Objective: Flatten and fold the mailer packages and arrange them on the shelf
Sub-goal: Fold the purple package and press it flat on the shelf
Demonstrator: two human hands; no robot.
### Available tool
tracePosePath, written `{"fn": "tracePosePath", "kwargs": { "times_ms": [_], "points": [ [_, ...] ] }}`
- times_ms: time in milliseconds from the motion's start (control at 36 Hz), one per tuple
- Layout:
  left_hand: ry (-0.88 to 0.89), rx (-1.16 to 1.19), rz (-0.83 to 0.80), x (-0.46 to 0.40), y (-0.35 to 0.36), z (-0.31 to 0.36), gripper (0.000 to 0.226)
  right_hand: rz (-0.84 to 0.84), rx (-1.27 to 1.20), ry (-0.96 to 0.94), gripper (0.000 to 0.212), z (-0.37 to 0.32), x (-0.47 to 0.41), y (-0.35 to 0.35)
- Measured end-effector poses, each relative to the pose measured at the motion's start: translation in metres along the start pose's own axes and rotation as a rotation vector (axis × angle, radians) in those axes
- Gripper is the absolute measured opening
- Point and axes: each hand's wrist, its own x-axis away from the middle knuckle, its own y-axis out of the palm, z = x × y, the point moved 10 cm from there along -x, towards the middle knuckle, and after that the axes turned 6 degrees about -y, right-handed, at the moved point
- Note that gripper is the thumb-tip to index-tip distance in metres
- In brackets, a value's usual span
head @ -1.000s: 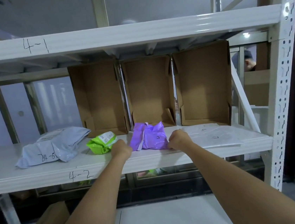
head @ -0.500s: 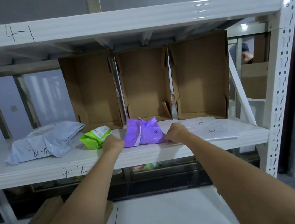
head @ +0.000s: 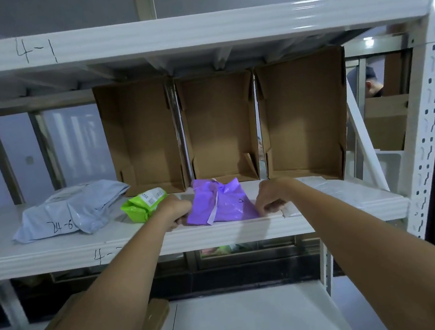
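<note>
Purple mailer package [head: 222,205] lies on the middle shelf [head: 58,250], near the front edge, ahead of the centre cardboard box [head: 218,126]. Crumpled, top corners peaked, a white strip running down its face.

Left hand [head: 175,210] at the mailer's left edge. Fingers [head: 180,220] curled under, pinching the lower left corner against the shelf lip. Knuckles up, wrist straight, forearm reaching up and in from lower left.

Right hand [head: 271,196] at the mailer's right edge. Fingers curled downward, tips gripping the lower right corner. Back of hand toward camera, forearm rising from lower right. Both arms bare, roughly mirrored, the mailer spanned between the two hands.

Just left of the left hand: green mailer package [head: 143,204], small and bunched, printed label on top, touching or nearly touching the wrist; cannot tell which. Further left: grey mailer package [head: 72,210], puffy, handwritten "24-6".

Right of the right hand: flat clear plastic bag [head: 330,192] lying on the shelf.

Behind: three open cardboard boxes standing on end in a row, left box [head: 140,135], the centre one, right box [head: 304,117]. Upper shelf beam [head: 195,29] marked "4-1". White perforated upright post [head: 431,102] on the right. A person [head: 369,83] partly seen beyond the rack. Small cardboard box [head: 155,321] on the lower level.
</note>
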Motion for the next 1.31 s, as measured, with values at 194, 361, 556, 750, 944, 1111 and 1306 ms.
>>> {"fn": "tracePosePath", "kwargs": {
  "times_ms": [194,361,556,750,944,1111,1306],
  "points": [
    [0.021,-0.133,-0.021,0.003,0.001,0.038,0.029,0.093,-0.158,0.036,0.019,0.003,-0.006,-0.028],
    [0.073,0.106,0.17,-0.054,-0.01,0.059,0.031,0.455,-0.266,-0.025,0.024,0.004,-0.041,-0.061],
    [-0.007,0.272,0.143,-0.111,0.005,0.027,0.035,0.478,-0.613,-0.075,0.035,0.002,-0.061,-0.04],
    [0.015,0.538,-0.138,-0.069,0.021,0.032,0.014,0.442,-0.799,-0.094,0.028,-0.007,-0.073,-0.026],
    [0.05,0.664,-0.131,-0.076,0.017,0.034,0.022,0.519,-0.749,-0.165,0.027,-0.015,-0.075,-0.035],
    [0.069,0.706,-0.082,-0.078,0.004,0.034,0.019,0.505,-0.878,-0.181,0.031,-0.014,-0.055,-0.041],
    [0.104,0.699,-0.093,-0.064,-0.003,0.04,0.019,0.501,-0.998,-0.197,0.027,-0.01,-0.044,-0.046]
  ]
}}
